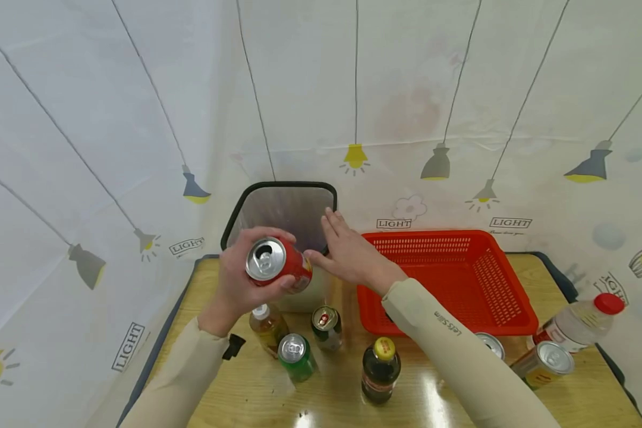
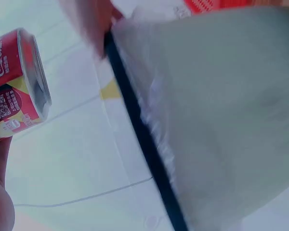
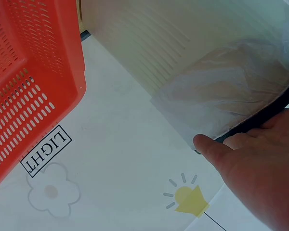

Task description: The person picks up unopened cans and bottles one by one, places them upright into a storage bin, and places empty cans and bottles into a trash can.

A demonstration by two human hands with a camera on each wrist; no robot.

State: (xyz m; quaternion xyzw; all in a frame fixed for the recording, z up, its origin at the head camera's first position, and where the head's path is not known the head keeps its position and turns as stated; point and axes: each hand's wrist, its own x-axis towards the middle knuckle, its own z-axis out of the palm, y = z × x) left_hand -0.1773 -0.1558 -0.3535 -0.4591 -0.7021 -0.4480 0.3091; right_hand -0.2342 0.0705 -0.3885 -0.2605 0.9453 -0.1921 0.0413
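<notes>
My left hand [image 1: 234, 278] holds a red Coca-Cola can [image 1: 296, 263] with its fingers and thumb wrapped round the side. The can's tab end faces up toward the head view, its mouth opened. It is held above the near side of a translucent bin [image 1: 283, 185] with a black rim. My right hand [image 1: 353, 252] touches the right side of that rim, fingers stretched out. In the right wrist view, the thumb [image 3: 209, 147] lies by the rim's corner, over a thin clear liner [image 3: 226, 91]; the other fingertips are hidden there.
Right of the bin sits a red perforated basket [image 1: 444, 326]. In front stand a juice bottle [image 1: 269, 330], a green can [image 1: 297, 356], a dark can [image 1: 326, 328] and a dark bottle with a yellow cap [image 1: 381, 371]. A red-capped bottle [image 1: 578, 321] and cans [image 1: 543, 364] are far right.
</notes>
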